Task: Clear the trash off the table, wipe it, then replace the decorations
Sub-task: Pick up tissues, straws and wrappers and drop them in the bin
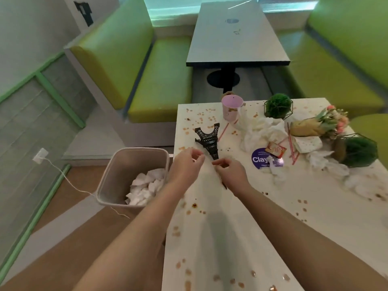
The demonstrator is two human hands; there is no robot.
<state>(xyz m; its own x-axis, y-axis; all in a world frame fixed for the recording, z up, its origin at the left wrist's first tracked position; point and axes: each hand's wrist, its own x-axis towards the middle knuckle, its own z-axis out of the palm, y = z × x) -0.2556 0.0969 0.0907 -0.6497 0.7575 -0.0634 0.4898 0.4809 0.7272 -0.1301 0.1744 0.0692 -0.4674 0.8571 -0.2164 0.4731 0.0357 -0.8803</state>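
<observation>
Clearly the trash-clearing stage is under way: crumpled tissues (260,131) are heaped at about one o'clock from the hands on the white table (231,238), with more white paper already in the bin (134,177) on the floor at nine o'clock. Both hands hover over the table's left edge. The left hand (188,164) has loosely curled fingers with nothing visible in them; the right hand (230,175) has thumb and forefinger drawn together near the tip of the toppled tower model (207,141), though whether it pinches the model or some scrap I cannot tell.

To do this well, I would judge it best to lift the tower clear first and park it off the soiled surface (it is a decoration, not rubbish), then gather the tissues in handfuls, bunching them inward so crumbs stay wrapped. The red straws (291,143) and the sachet (275,150) at two o'clock can ride inside a tissue bundle. The pink cup (232,108) at twelve o'clock, the wire-framed green balls (277,106) and the flower bunch (321,122) should be set aside before wiping.
</observation>
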